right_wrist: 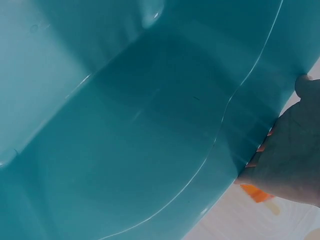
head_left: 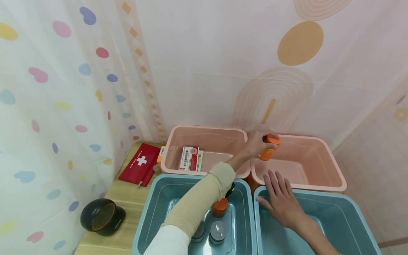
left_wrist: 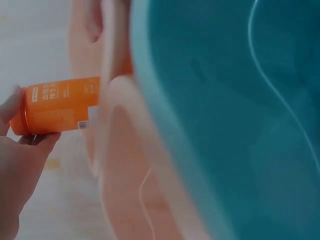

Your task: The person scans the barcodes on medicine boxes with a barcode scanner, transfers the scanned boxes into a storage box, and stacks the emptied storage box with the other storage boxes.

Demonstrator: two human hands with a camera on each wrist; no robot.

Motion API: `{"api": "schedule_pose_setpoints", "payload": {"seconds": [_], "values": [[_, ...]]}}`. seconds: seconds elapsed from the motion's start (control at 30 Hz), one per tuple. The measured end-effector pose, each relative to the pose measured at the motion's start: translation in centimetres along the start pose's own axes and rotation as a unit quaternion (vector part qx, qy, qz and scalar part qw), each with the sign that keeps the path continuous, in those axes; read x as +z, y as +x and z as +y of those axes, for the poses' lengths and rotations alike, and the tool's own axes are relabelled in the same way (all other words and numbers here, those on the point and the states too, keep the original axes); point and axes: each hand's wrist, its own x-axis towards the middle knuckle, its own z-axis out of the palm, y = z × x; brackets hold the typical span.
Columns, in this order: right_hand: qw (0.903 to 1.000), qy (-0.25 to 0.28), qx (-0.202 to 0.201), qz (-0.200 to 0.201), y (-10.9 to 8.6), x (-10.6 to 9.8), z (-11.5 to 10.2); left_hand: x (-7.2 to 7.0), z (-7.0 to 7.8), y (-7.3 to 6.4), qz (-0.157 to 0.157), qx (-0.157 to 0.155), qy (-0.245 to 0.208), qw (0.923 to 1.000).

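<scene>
My left hand [head_left: 255, 144] grips an orange bottle [head_left: 268, 151] by its cap end, above the left side of the right pink bin [head_left: 329, 170]. White print and a small barcode label show on the bottle's side in the left wrist view, where the thumb and fingers hold it around the cap. My right hand [head_left: 282, 203] lies with fingers straight over the rim of the right blue bin [head_left: 357, 216], holding nothing. Below the left sleeve, the left blue bin [head_left: 145, 212] contains an orange-capped bottle [head_left: 220, 207] and grey-lidded jars [head_left: 218, 231], partly covered by the arm.
In the left pink bin [head_left: 220, 132] are medicine boxes [head_left: 189, 158]. A red first aid pouch [head_left: 140, 163] lies on the wooden table [head_left: 127, 193] at the left, with a black bowl-like object [head_left: 103, 216] nearer the front. A patterned curtain [head_left: 204, 63] hangs behind the bins.
</scene>
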Motion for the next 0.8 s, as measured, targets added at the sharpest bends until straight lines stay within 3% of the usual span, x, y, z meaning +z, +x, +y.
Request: {"api": "schedule_pose_setpoints", "payload": {"seconds": [0.33, 0.43, 0.53, 0.63, 0.8], "values": [[0.9999, -0.010, 0.008, -0.005, -0.4, -0.2, -0.1, 3.1, -1.5, 0.4, 0.020, -0.054, 0.060, 0.9965], [0.9998, -0.015, 0.009, -0.005, -0.5, -0.3, -0.1, 4.0, -1.6, 0.7, 0.028, -0.094, 0.074, 0.9925], [0.9998, -0.017, 0.008, -0.002, -0.8, -0.2, -0.1, 4.9, -1.4, 0.9, 0.027, -0.140, 0.114, 0.9832], [0.9998, -0.017, 0.005, 0.003, -0.9, 0.0, 0.0, 5.7, -1.5, 1.4, 0.019, -0.181, 0.172, 0.9681], [0.9999, -0.012, 0.008, 0.005, -1.0, 0.1, 0.1, 6.7, -2.0, 2.6, -0.005, -0.197, 0.261, 0.9450]]}}
